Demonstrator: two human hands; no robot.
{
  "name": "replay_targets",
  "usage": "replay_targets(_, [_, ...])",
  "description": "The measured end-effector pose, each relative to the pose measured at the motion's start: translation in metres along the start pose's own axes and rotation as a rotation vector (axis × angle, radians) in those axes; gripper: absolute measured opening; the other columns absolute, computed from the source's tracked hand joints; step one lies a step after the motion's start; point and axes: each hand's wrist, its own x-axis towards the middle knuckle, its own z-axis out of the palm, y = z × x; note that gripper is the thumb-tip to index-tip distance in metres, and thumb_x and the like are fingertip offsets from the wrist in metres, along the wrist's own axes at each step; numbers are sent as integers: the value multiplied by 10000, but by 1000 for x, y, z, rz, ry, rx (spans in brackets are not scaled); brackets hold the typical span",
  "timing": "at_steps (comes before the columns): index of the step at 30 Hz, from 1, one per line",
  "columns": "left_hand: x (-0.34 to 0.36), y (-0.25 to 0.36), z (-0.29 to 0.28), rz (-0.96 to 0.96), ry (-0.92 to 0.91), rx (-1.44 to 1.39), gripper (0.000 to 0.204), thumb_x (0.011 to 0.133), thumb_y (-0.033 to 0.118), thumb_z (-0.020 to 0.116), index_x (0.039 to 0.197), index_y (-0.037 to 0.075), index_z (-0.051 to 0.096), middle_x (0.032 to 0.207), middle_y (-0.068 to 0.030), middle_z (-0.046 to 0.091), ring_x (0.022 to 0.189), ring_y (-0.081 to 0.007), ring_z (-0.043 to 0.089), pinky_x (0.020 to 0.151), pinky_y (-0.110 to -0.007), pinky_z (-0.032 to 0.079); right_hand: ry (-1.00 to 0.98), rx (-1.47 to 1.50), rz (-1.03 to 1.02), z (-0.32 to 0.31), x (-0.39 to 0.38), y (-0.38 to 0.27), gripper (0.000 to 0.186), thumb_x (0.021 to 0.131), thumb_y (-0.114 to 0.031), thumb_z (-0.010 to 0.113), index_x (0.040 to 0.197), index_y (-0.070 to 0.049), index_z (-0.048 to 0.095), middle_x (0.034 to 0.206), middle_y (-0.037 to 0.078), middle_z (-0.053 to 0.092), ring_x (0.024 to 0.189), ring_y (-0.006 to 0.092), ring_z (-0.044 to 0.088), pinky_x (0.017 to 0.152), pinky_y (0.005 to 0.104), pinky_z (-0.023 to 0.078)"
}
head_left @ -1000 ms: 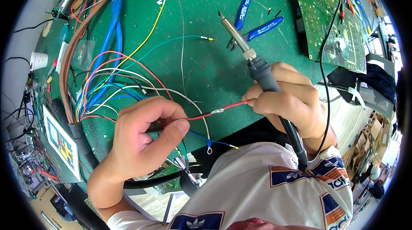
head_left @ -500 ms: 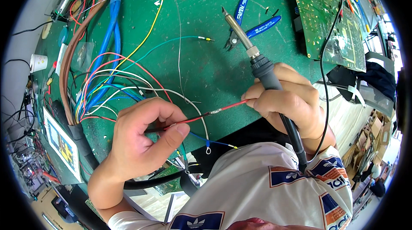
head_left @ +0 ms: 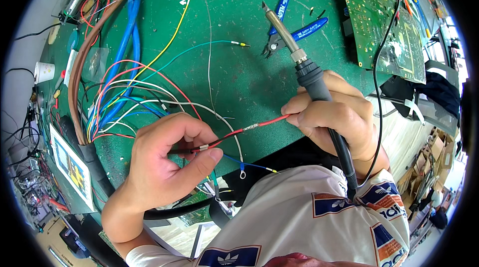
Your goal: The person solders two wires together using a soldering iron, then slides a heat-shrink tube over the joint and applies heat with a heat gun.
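Observation:
My right hand (head_left: pixel 332 115) is closed on a soldering iron (head_left: pixel 314 80), tip pointing up over the mat, and also pinches a red wire (head_left: pixel 273 120). A silvery joined stretch (head_left: pixel 251 127) lies in that wire between my hands. My left hand (head_left: pixel 167 162) pinches the red wire and a dark wire beside it, near a small white sleeve (head_left: pixel 203 147). A white lead (head_left: pixel 234 137) with a ring terminal hangs just beyond my left fingers. Blue flush cutters (head_left: pixel 275 40) lie behind the iron's tip.
Green mat (head_left: pixel 249 87) with loose wire bundles (head_left: pixel 129 37) at left, a white cup (head_left: pixel 45 71), a framed picture card (head_left: pixel 71 167). Circuit board (head_left: pixel 374 17) at back right, the iron's black cord (head_left: pixel 380 97) beside it, cardboard (head_left: pixel 429 157) and a person (head_left: pixel 435 199) at far right.
The iron has shifted slightly right, its tip rising. The wire joint has moved slightly up and left. More of the dark wire and white sleeve shows at my left fingers.

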Motion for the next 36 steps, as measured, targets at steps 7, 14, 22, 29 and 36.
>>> replay_targets(7, [-1, 1, 0, -12, 0, -13, 168, 782, 2, 764, 897, 4, 641, 769, -29, 629, 663, -73, 615, 581, -212, 512, 7, 17, -4, -1, 0, 0, 369, 670, 39, 737, 1007, -57, 623, 883, 62, 654, 770, 269, 582, 677, 374, 479])
replay_targets(14, [-1, 1, 0, -21, -9, -3, 176, 778, 5, 772, 898, 4, 643, 772, -31, 631, 676, -77, 626, 589, -211, 518, 42, 16, 8, -1, 3, -2, 356, 689, 80, 760, 995, -42, 624, 850, 73, 646, 718, 266, 573, 639, 361, 466])
replay_targets(22, [3, 0, -1, 35, -17, 45, 116, 829, -12, 726, 923, -17, 659, 797, -45, 619, 649, -78, 577, 551, -209, 455, 122, 56, 21, 0, 3, -2, 334, 706, 126, 755, 973, -27, 624, 844, 97, 669, 724, 258, 600, 636, 340, 495])
replay_targets(29, [1, -2, 3, 30, 32, 41, 91, 850, -3, 721, 919, -13, 664, 793, -45, 609, 630, -76, 540, 529, -212, 410, 129, 85, 38, 0, 4, -1, 311, 723, 131, 750, 960, -20, 618, 858, 104, 683, 746, 255, 632, 656, 329, 524])
replay_targets(36, [2, -5, 5, 11, 33, 22, 83, 865, -18, 712, 917, -17, 648, 808, -43, 605, 656, -70, 561, 543, -213, 424, 123, 99, 41, 4, -1, 8, 313, 741, 86, 784, 980, -30, 619, 917, 113, 695, 803, 268, 658, 718, 360, 528])
